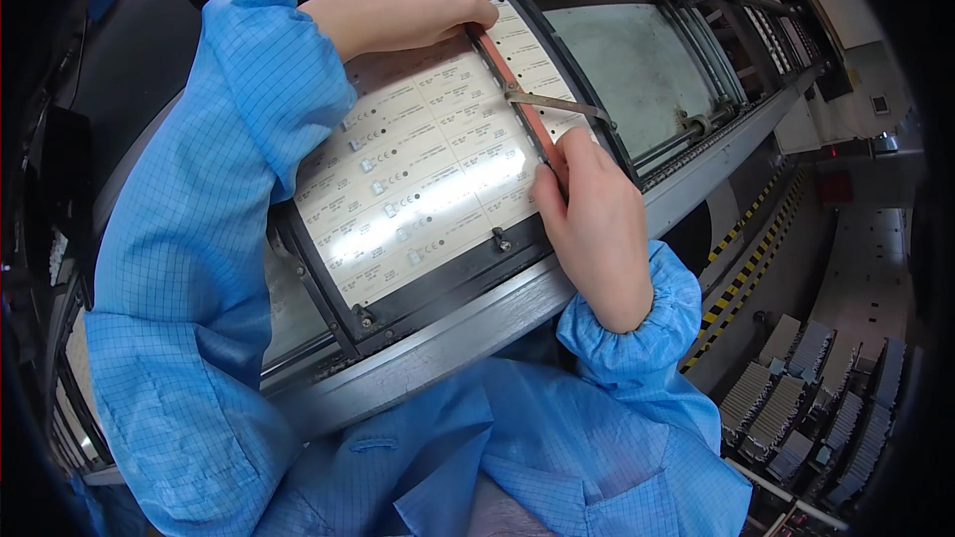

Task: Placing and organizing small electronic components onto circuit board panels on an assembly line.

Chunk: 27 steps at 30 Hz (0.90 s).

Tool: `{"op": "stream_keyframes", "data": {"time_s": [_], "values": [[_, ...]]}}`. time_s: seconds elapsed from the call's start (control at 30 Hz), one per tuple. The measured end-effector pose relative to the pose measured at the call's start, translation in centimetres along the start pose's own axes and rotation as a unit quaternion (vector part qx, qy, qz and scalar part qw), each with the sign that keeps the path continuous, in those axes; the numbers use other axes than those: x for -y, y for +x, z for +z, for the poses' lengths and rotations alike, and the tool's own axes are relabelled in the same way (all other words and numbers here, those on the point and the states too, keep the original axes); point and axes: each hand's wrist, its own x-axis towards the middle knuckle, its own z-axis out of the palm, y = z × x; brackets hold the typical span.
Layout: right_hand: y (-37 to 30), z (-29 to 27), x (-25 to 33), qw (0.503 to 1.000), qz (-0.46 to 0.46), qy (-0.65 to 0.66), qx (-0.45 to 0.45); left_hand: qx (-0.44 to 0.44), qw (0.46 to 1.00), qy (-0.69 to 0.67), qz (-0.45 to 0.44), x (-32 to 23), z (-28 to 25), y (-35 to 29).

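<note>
A white printed panel (418, 154) with rows of small dark markings lies in a black frame (428, 288). Across its right part runs a narrow reddish-orange bar (519, 99), slanting from far to near. My left hand (418, 2) reaches over the panel, its fingers closed on the bar's far end. At the near end, my right hand (597, 219) pinches the bar between thumb and fingers. A thin metal strip (557, 104) joins the bar's middle to the frame's right side. Black clamp knobs (502, 240) sit along the near frame edge.
The frame rests on a conveyor with a metal rail (438, 353) along its near side. A pale flat plate (637, 65) lies farther right between the rails. At lower right, racks of stacked strips (796, 398) stand near yellow-and-black floor tape (746, 278).
</note>
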Motion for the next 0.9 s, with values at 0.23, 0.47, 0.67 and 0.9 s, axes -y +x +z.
{"op": "stream_keyframes", "data": {"time_s": [0.23,0.47,0.67,0.9], "values": [[0.7,-2.8,-1.0,1.0,-0.014,0.004,0.003,-0.158,0.982,0.05,0.095,-0.6,-3.2,-1.9],[13.4,-4.0,-2.8,0.987,-0.145,-0.035,-0.059,-0.096,0.995,0.017,-0.023,-3.9,-8.5,-7.6],[37.7,3.7,-13.6,0.95,-0.259,-0.172,-0.023,-0.053,0.985,-0.03,-0.164,-13.1,-9.2,-16.2],[40.2,7.8,-5.1,0.989,-0.122,-0.073,0.04,-0.042,0.946,-0.059,-0.315,-18.7,-7.7,-24.0]]}}
